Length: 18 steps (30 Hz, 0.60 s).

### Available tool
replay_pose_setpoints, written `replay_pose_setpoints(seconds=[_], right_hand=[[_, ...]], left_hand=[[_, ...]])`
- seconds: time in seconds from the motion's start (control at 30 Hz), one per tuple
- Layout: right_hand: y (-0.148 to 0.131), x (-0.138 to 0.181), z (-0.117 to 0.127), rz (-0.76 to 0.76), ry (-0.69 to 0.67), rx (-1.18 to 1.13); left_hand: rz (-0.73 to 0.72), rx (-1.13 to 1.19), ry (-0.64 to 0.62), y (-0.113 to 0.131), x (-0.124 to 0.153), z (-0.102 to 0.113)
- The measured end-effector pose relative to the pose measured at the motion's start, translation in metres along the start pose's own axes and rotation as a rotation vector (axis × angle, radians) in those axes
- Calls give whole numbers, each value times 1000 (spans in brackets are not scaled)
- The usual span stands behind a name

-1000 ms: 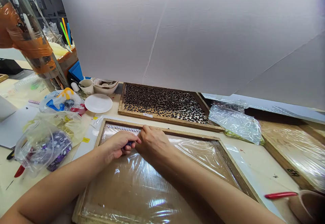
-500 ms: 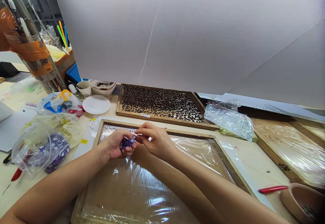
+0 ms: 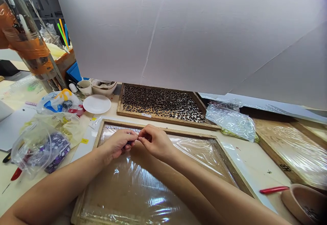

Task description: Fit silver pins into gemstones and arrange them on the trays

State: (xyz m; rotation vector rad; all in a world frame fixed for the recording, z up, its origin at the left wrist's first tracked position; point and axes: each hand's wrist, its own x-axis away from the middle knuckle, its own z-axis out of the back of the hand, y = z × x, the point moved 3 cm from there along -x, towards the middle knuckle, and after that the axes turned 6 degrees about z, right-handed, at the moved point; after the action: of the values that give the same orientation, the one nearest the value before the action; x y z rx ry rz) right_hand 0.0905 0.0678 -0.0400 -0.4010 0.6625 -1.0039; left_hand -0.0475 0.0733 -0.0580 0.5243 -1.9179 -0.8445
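Observation:
My left hand (image 3: 119, 144) is closed over small shiny purple pieces (image 3: 129, 143), mostly hidden behind its fingers. Thumb and forefinger of my right hand (image 3: 156, 142) are pinched together at the left fingertips; whatever lies between them is too small to make out. Both hands are above a wooden frame (image 3: 233, 162) covered with clear, wrinkled film (image 3: 117, 187). Along the frame's far edge, small pale purplish pieces (image 3: 112, 128) lie in a row, partly behind my hands. At the left, a clear plastic bag (image 3: 28, 143) holds purple and white pieces (image 3: 56, 150).
Behind the frame stands a tray (image 3: 158, 118) of small dark pieces. A white panel (image 3: 191, 37) hangs low over the far side. Leftward are a white plate (image 3: 97, 104) and a cup (image 3: 85, 88). A red-handled tool (image 3: 274, 190) and a bowl (image 3: 293, 201) sit at right.
My left fingers have closed further over the purple pieces, which showed in the open palm before. The right fingers have drawn together into a pinch beside the left fingertips.

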Motion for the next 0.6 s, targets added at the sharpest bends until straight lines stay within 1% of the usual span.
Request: replay_pose_setpoints(seconds=[0.13,0.2,0.3,0.37,0.43,0.5,0.6], right_hand=[[-5,7,0,148,14,86],[-7,11,-1,234,9,176],[-9,16,-2,382,-34,338],[-9,18,-2,449,-48,412],[-4,17,-2,429,-26,455],[5,15,-1,340,-6,505],[21,8,-3,192,-61,601]], left_hand=[[2,-28,15,0,-1,2],[23,-42,20,-2,-2,3],[60,-56,16,-4,-4,3],[76,-57,19,-5,-4,2],[87,-56,27,-5,-4,2],[100,-54,34,-5,-4,2],[126,-44,38,-5,-3,4]])
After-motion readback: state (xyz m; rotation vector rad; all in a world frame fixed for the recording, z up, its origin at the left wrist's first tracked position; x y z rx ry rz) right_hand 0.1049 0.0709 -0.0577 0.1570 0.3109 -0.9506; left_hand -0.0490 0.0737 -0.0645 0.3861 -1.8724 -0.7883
